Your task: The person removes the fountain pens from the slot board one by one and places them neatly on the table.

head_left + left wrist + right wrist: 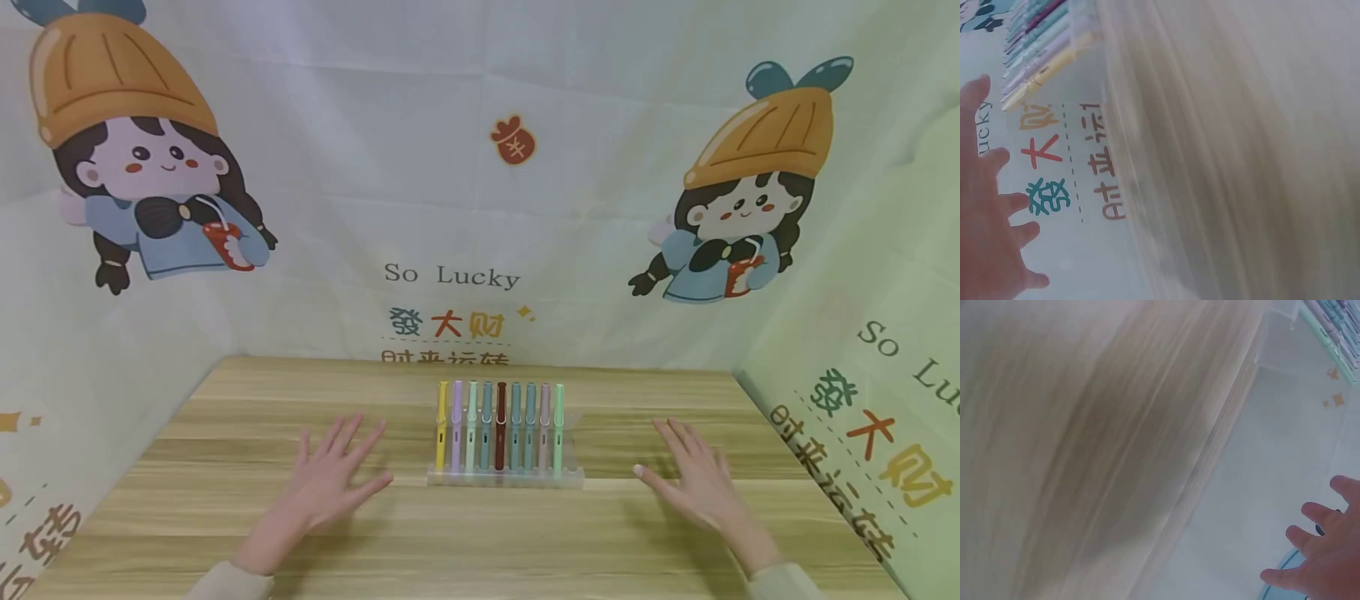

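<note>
A clear plastic pen stand is at the middle of the table, holding several capped pens side by side. A yellow pen is at its left end, a dark red pen near the centre and a light green pen at its right end. To the left of the stand, my left hand has its fingers spread and holds nothing. My right hand, also with fingers extended and nothing in them, is on the stand's other side. Both wrist views show fingers apart from the pens.
The wood-grain table meets a printed white cloth at its back edge. More of this cloth hangs along the left and right sides, with cartoon figures and lettering on it.
</note>
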{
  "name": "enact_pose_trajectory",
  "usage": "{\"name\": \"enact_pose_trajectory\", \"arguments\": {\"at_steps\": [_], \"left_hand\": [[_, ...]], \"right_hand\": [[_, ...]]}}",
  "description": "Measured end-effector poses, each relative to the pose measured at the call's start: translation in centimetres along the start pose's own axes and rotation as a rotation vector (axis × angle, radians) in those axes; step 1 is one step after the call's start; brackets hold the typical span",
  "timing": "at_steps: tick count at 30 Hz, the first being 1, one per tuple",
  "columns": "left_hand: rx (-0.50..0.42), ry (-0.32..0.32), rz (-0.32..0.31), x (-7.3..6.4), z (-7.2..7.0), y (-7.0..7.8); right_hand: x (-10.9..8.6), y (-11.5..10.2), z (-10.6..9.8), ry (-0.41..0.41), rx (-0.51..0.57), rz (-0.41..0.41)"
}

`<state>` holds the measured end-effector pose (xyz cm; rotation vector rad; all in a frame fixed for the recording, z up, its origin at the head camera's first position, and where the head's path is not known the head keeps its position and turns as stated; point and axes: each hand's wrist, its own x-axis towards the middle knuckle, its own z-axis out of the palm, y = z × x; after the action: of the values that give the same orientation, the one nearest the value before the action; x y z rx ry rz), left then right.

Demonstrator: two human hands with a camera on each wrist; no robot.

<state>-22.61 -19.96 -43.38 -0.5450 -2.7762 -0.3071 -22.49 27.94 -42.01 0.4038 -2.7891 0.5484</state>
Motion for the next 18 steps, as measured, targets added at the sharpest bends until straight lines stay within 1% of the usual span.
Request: {"name": "enact_pose_trajectory", "arguments": {"at_steps": [2,3,5,7,9,10,12,15,18], "left_hand": [[-0.060,0.032,0.005,0.1,0.0,0.2],[-0.106,0.051,0.009,0.1,0.0,0.2],[-0.232,0.071,0.013,0.2,0.1,0.4],[-0.394,0.066,0.010,0.3,0.3,0.6],[-0.558,0.030,-0.002,0.3,0.6,0.9],[-0.631,0.002,-0.015,0.4,0.7,1.0],[-0.739,-0.053,-0.028,0.4,1.0,1.3],[-0.835,-0.111,-0.030,0.6,1.3,1.9],[-0.877,-0.135,-0.009,0.9,1.5,2.5]], "right_hand": [[0.1,-0.2,0.1,0.036,0.084,0.013],[0.1,-0.2,0.1,0.054,0.140,0.022],[0.1,-0.4,0.3,0.077,0.275,0.053],[0.1,-0.5,0.6,0.097,0.424,0.082],[0.1,-0.7,1.0,0.115,0.551,0.115],[0.1,-0.7,1.3,0.127,0.591,0.123],[0.2,-0.9,1.7,0.145,0.653,0.151],[0.4,-1.2,2.2,0.134,0.726,0.204],[0.7,-1.8,2.6,0.085,0.799,0.257]]}}
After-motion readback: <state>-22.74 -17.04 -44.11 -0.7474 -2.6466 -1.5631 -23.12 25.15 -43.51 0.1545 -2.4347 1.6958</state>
